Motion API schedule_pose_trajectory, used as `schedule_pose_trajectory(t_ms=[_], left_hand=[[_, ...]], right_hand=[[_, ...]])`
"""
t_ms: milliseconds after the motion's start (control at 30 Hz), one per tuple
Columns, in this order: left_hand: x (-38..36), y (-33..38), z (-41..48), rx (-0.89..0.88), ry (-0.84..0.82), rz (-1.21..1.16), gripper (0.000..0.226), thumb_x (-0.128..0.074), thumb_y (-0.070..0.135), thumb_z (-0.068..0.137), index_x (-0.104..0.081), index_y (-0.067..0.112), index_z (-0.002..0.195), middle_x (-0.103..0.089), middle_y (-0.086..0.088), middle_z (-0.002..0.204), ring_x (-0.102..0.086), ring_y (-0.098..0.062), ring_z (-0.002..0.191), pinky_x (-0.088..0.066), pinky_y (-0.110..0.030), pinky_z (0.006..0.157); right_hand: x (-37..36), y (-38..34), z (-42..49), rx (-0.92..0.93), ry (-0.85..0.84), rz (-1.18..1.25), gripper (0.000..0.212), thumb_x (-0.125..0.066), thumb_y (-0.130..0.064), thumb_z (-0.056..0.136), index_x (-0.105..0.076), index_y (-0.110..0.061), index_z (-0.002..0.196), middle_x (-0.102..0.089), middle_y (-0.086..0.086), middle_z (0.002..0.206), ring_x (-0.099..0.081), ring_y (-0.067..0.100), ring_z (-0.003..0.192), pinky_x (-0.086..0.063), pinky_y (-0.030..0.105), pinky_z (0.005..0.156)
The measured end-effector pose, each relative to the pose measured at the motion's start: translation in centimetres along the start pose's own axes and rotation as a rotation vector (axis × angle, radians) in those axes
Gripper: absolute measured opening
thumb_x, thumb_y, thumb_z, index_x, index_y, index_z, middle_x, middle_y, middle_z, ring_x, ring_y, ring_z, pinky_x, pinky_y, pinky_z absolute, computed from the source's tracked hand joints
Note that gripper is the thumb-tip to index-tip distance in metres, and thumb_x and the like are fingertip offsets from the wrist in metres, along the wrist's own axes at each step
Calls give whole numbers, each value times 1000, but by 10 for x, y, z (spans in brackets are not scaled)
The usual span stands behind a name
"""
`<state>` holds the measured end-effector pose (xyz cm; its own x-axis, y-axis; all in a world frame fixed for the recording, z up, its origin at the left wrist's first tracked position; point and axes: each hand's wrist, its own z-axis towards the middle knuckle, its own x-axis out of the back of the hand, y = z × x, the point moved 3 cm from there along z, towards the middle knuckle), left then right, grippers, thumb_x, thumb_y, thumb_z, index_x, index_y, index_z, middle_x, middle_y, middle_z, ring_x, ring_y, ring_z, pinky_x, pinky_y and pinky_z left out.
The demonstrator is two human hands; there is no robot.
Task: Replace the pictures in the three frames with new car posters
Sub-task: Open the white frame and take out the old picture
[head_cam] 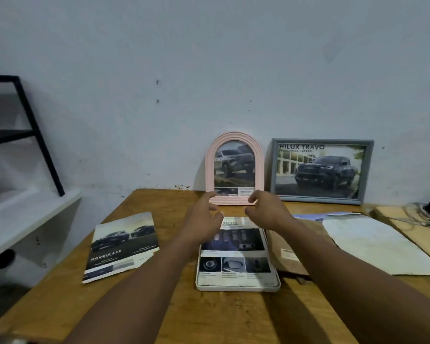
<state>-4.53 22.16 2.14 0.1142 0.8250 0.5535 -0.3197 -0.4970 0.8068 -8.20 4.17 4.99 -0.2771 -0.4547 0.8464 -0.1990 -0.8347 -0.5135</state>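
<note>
Left grip point(204, 216) and right grip point(267, 211) are spread, holding nothing, at the foot of the pink frame point(234, 136). It and the grey frame point(320, 141) to their right stand filled: 2 look done. Under the wrists the white frame point(236, 288) lies flat on the desk point(159, 306), seemingly unfinished.

At the far edge of the bench point(144, 204) a pink arched frame point(234, 136) stands beside a grey frame point(320, 141). The left hand point(204, 219) and right hand point(267, 212) hover at its base with fingers loosely curled, above a flat white frame point(236, 288).
</note>
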Motion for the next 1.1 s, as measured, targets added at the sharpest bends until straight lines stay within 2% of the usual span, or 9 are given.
schedule_pose_trajectory(t_ms=[67,167,267,367,500,633,800,1000,1100], left_hand=[[30,-18,-5,51,87,13,59,-65,23,99,-38,31,151,-61,2,134,-60,-14,109,-48,-20,71],[76,-49,-15,132,202,147,57,-64,28,99,-40,30,150,-61,0,134,-60,-23,118,-48,-28,87],[119,-89,-28,262,278,245,58,-65,29,97,-41,27,150,-60,-6,139,-58,-28,122,-48,-37,97],[153,-124,-47,366,342,395,58,-65,33,93,-44,22,146,-61,-9,134,-59,-31,116,-52,-42,95],[169,-157,-64,472,317,521,62,-65,39,92,-42,17,145,-57,-12,135,-54,-33,120,-50,-42,96],[160,-167,-64,422,311,611,64,-61,39,93,-41,17,149,-53,-10,145,-50,-32,129,-47,-46,106],[126,-141,-46,290,313,647,58,-55,39,98,-39,21,151,-49,-9,149,-45,-29,135,-39,-46,112],[52,-86,-18,73,122,431,61,-56,40,100,-34,23,154,-41,-5,156,-36,-28,144,-33,-49,117],[18,-70,-9,44,1,360,51,-57,44,99,-39,32,145,-50,-1,147,-45,-29,136,-41,-51,111]], right_hand=[[-19,-32,0,55,-67,73,38,-65,-32,91,-61,-19,126,-63,4,123,-59,24,110,-50,34,89],[-57,-79,-3,146,-165,157,35,-66,-29,91,-60,-17,123,-63,2,115,-60,20,96,-49,31,80],[-94,-118,-11,198,-248,187,38,-67,-31,90,-59,-18,124,-63,5,118,-59,21,101,-50,31,82],[-125,-142,-21,213,-358,206,32,-65,-30,93,-54,-23,123,-60,2,113,-59,19,99,-54,35,86],[-150,-153,-29,268,-340,100,32,-65,-34,94,-55,-26,123,-61,-1,109,-55,13,91,-44,24,66],[-148,-146,-28,287,-228,38,36,-66,-36,92,-54,-24,124,-61,0,116,-56,19,102,-52,34,86],[-110,-116,-10,228,-69,6,33,-63,-37,92,-57,-21,120,-63,2,113,-58,22,102,-53,41,87],[-54,-32,8,-25,-21,-321,43,-58,-40,89,-45,-19,124,-61,11,124,-51,33,118,-42,46,94],[-47,-2,6,-97,-57,-367,43,-58,-43,88,-44,-20,122,-60,11,126,-53,32,118,-38,47,97]])
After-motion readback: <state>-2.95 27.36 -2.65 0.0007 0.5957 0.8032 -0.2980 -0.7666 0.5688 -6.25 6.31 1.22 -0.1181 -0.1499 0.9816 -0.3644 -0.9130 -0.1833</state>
